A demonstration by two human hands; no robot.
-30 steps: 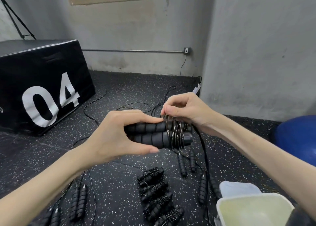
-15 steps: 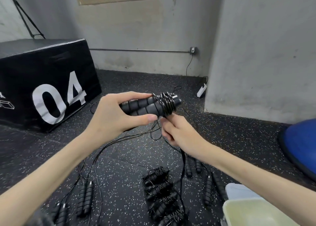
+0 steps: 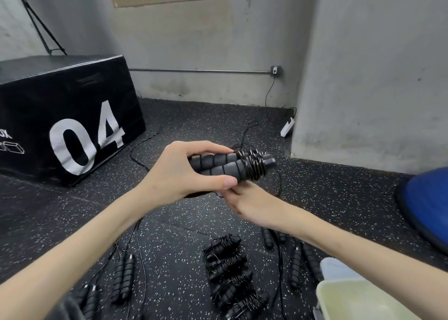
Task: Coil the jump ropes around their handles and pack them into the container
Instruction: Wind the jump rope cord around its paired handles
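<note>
My left hand (image 3: pixel 184 174) grips a pair of black foam jump-rope handles (image 3: pixel 223 165) held side by side in mid-air. Thin black rope (image 3: pixel 252 165) is wound in several turns near their far end. My right hand (image 3: pixel 244 198) sits just under the handles, its fingers partly hidden; it seems to hold the rope's loose part, which trails down to the floor. Several coiled ropes (image 3: pixel 230 271) lie in a row on the floor below. The pale container (image 3: pixel 344 298) stands at the bottom right.
Uncoiled ropes with black handles (image 3: pixel 123 278) lie at the lower left, more handles (image 3: pixel 298 266) near the container. A black box marked 04 (image 3: pixel 72 116) stands to the left. A blue ball (image 3: pixel 429 198) sits at the right edge. A grey wall pillar (image 3: pixel 363 77) rises ahead.
My right hand dropped from above the handles to beneath them, carrying the rope round. The handles rose and tilted up to the right.
</note>
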